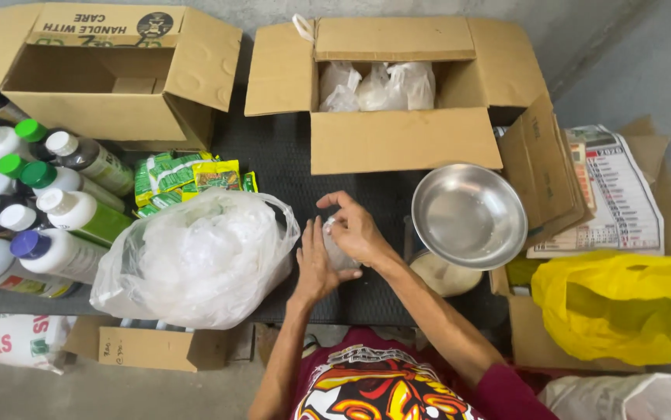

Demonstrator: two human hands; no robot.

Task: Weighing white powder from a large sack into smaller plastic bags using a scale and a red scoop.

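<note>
Small clear plastic packet (337,250) is standing roughly upright, long axis running toward the far boxes, near the front edge of the dark tabletop (273,155). Left hand (316,272) is cupping its side while right hand (359,229) is pinching its top, between a bulging clear bag (195,260) and a steel bowl (469,215).

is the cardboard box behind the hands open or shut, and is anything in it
Open. The cardboard box has its flaps folded outward, and several knotted clear plastic bags of pale contents show inside it.
</note>
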